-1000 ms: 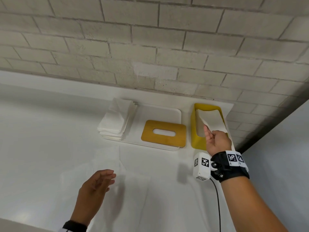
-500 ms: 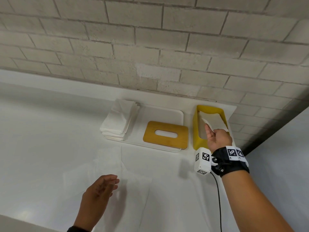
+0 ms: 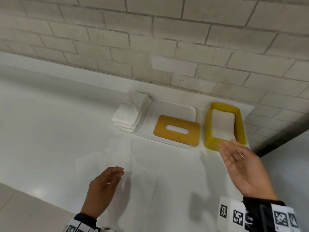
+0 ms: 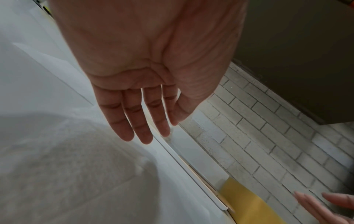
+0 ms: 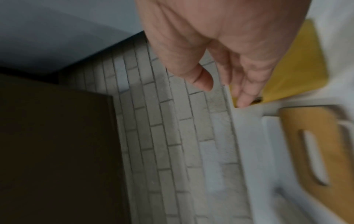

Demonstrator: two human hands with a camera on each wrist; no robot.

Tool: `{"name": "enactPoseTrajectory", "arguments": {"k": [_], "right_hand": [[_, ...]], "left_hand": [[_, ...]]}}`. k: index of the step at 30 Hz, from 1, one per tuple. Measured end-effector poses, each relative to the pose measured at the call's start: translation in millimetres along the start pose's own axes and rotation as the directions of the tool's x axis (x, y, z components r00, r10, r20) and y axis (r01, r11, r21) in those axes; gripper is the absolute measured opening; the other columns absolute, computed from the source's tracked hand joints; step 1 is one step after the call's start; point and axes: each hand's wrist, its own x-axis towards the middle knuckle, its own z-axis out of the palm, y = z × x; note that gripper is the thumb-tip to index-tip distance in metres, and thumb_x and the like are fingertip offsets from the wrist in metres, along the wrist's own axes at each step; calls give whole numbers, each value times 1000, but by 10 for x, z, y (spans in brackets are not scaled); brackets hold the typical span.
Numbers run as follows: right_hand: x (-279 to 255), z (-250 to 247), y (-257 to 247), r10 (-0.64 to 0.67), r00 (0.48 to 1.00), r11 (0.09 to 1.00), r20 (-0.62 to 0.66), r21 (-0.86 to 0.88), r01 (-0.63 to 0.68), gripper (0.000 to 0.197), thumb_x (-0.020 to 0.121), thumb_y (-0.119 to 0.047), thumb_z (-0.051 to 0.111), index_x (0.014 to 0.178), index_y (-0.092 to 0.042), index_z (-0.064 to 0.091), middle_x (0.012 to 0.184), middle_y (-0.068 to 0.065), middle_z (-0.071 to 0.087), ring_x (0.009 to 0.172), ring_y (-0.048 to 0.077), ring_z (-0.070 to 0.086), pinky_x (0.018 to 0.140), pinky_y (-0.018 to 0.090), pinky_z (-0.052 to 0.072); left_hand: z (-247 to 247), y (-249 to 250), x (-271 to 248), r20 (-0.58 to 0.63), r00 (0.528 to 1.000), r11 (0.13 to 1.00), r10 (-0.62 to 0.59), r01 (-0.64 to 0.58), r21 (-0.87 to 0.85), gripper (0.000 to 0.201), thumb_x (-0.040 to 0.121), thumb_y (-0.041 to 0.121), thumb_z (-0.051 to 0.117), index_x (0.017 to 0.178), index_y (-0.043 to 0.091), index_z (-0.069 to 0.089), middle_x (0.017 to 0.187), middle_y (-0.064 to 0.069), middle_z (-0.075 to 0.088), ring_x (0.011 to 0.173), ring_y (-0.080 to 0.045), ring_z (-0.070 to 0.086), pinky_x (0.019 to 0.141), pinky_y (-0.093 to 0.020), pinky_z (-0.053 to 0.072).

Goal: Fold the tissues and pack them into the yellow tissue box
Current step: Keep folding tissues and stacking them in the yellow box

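Two hands: left hand [image 3: 102,190] and right hand [image 3: 242,169] both empty, fingers relaxed.
Yellow tissue box [image 3: 240,124]: lidless for loading, folded tissue [image 3: 222,124] inside.

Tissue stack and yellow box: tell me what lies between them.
In the head view, the wooden slotted lid lies on the white tray, between the tissue stack and the yellow box.

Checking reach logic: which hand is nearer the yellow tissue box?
Right. The right hand hovers open at the yellow tissue box's near edge; the left hand sits far left.
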Motion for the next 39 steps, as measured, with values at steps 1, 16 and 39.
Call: {"name": "enactPoseTrajectory", "arguments": {"k": [1,16,39], "right_hand": [[-120,-11,136,18,999,997,34,-71,-16,32,100,-8,53,132,-6,58,121,14,70,108,27,72,89,34,60],[-132,491,2165,172,957,-296,233,-915,275,58,84,-41,70,135,-29,45,134,-3,55,126,23,48,101,38,44],[-930,1298,1675,-37,821,607,570,-639,472,10,92,-18,74,102,-15,72,82,27,67,75,24,62,75,38,50]], "left_hand": [[2,-11,-4,-2,1000,1000,7,-7,8,26,97,5,66,102,29,73,94,22,78,89,1,74,82,-15,56],[-452,-199,-159,-32,999,1000,6,-5,30,24,99,10,65,104,33,72,98,27,75,93,4,71,82,-11,53],[-798,523,180,329,933,936,142,-18,-352,33,96,28,68,128,36,64,122,13,74,115,-9,69,106,-39,52]]}}
